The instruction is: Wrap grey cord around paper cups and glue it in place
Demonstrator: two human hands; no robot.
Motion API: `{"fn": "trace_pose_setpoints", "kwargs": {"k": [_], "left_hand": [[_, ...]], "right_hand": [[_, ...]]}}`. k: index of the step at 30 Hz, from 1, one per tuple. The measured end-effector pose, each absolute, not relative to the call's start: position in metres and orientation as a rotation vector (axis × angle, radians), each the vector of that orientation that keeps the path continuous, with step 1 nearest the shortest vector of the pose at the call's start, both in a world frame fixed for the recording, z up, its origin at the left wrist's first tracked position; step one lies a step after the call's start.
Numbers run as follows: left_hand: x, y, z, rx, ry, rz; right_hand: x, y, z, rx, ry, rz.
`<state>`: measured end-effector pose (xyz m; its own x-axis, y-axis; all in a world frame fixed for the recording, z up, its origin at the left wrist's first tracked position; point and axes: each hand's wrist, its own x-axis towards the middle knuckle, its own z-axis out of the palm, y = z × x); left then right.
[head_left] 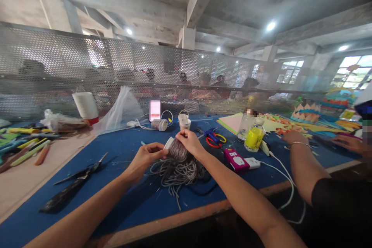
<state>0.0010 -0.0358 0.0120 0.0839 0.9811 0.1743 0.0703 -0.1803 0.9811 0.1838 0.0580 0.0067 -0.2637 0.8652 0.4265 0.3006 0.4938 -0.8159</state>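
A blue-covered tabletop [136,201] with a wooden front edge is seen under a bare concrete ceiling lit by round lamps. Along its far edge a perforated metal screen [116,66] is set, behind which seated people are dimly made out.

Near the middle of the tabletop, a small white cup wrapped in grey cord [176,149] is held up between both hands. It is pinched at its left rim by the fingers of the left hand [147,159], while the right hand [190,143] is closed over its top, fingertips pressed on the cord. A loose heap of grey cord [180,170] lies directly beneath, touching the wrapped cup.

Toward the left front edge, black scissors [84,172] lie flat, with open blue surface between them and the heap. Just right of the hands a pink power strip [236,159] rests, and beyond it a yellow-filled bottle [254,137]. At the right edge another person's forearm [302,162] is laid across the surface.
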Motion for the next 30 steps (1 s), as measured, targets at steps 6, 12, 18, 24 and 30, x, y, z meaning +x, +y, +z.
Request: {"fn": "trace_pose_setpoints", "kwargs": {"k": [6, 12, 18, 24, 30], "left_hand": [[0.001, -0.036, 0.013, 1.35, 1.099, 1.256], [0.002, -0.037, 0.016, 1.281, 1.04, 1.313], [0.002, -0.034, 0.016, 1.245, 1.026, 1.353], [0.001, -0.035, 0.017, 1.233, 0.991, 1.372], [0.002, -0.036, 0.017, 1.255, 0.96, 1.362]], "right_hand": [[0.185, 0.052, 0.013, -0.968, -1.765, 0.862], [0.187, 0.042, 0.022, -0.988, -1.842, 0.822], [0.185, 0.044, 0.017, -0.973, -1.888, 0.839], [0.184, 0.041, 0.018, -0.908, -1.893, 0.811], [0.184, 0.026, 0.026, -0.856, -1.891, 0.697]]}}
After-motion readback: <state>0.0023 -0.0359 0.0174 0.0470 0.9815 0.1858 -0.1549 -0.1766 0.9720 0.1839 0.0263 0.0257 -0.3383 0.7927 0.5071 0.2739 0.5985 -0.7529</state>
